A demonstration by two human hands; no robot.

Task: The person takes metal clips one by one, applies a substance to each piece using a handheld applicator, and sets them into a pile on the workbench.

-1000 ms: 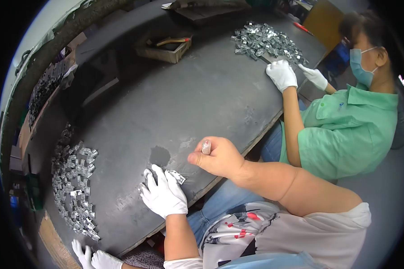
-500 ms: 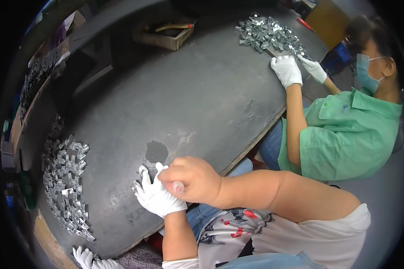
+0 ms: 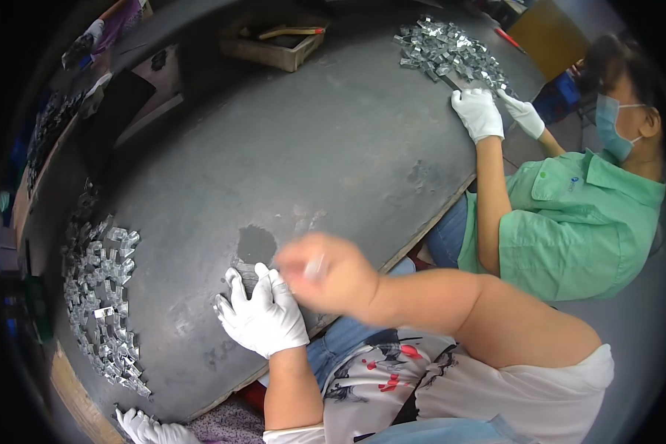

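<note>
My left hand (image 3: 263,314), in a white glove, lies on the dark table with its fingers spread. Between its fingertips is a grey, streaked patch (image 3: 246,275), and I cannot tell if it is a loose piece. A dark round smudge (image 3: 257,243) lies just beyond. My bare right hand (image 3: 329,280), blurred by motion, is closed above and right of the gloved one. A short, pale, see-through handle-like end (image 3: 316,266) sticks out of the fist; the rest is hidden.
Small shiny metal pieces (image 3: 103,311) are heaped at the left, with another heap (image 3: 451,52) at the far right. A co-worker's gloved hands (image 3: 479,115) work beside that heap. Another gloved hand (image 3: 152,428) shows at bottom left. A tray (image 3: 274,53) stands at the back.
My right hand has moved slightly right and up, away from the left glove, and is more blurred. My left hand stays nearly in place. Another person's arm now shows at top left.
</note>
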